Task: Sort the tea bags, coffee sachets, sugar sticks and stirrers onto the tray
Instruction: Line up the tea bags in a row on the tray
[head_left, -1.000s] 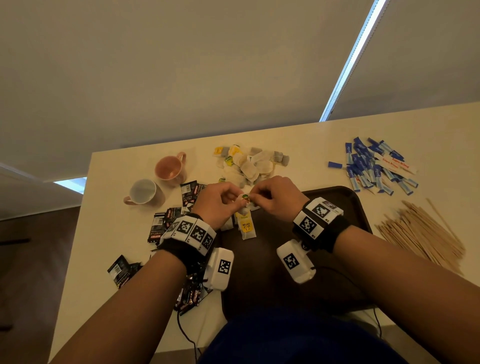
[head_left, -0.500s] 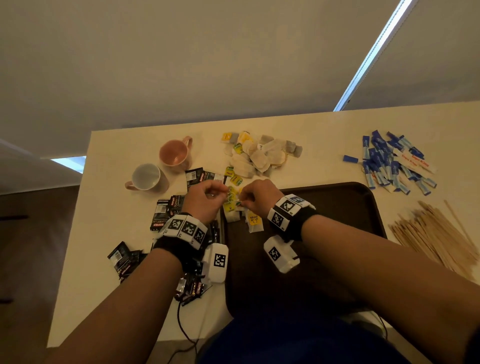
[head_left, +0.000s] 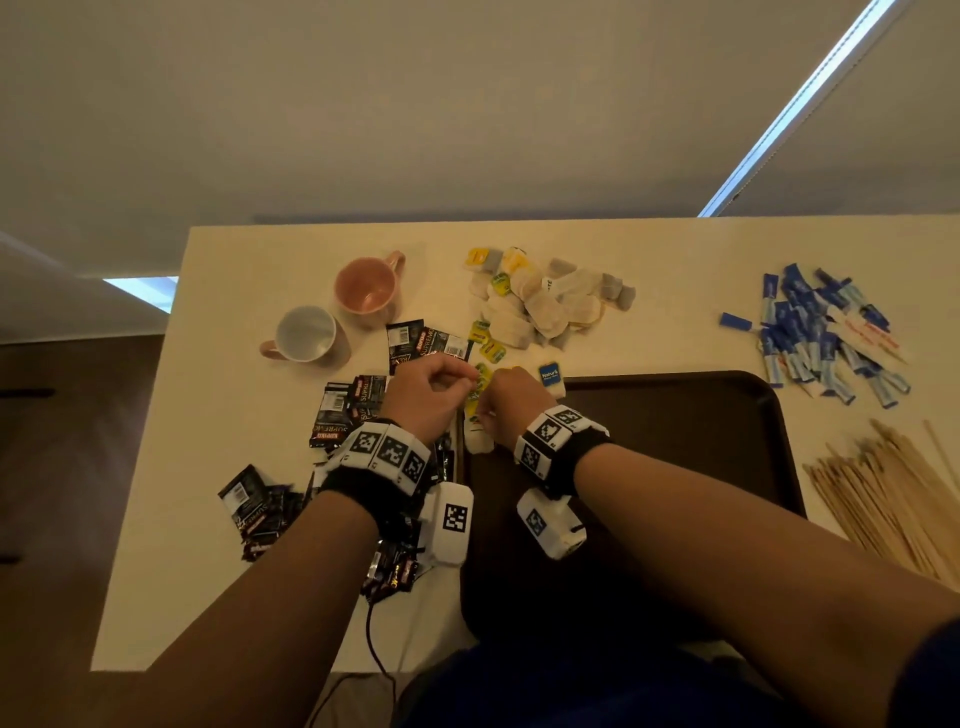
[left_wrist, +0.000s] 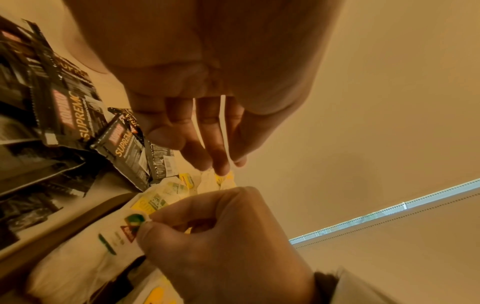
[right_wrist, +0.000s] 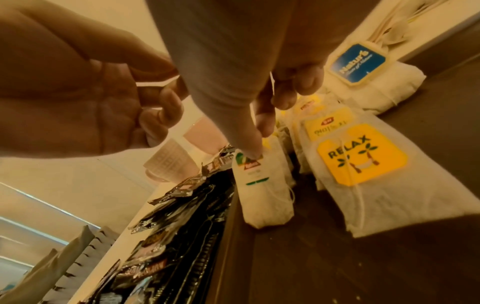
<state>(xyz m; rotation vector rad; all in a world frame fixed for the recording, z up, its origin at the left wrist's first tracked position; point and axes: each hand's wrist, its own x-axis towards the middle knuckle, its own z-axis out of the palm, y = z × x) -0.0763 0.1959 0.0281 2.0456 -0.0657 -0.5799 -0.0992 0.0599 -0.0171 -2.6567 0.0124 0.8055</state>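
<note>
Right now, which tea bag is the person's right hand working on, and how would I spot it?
Start at the dark brown tray and go to its left edge, beside the black coffee sachets. There the right hand presses a white tea bag. Its white tag with green marks differs from the yellow RELAX tag beside it.

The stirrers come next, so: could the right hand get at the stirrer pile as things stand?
Probably not yet: the right hand pinches a tea bag tag. Otherwise the way to the stirrers looks free.
</note>
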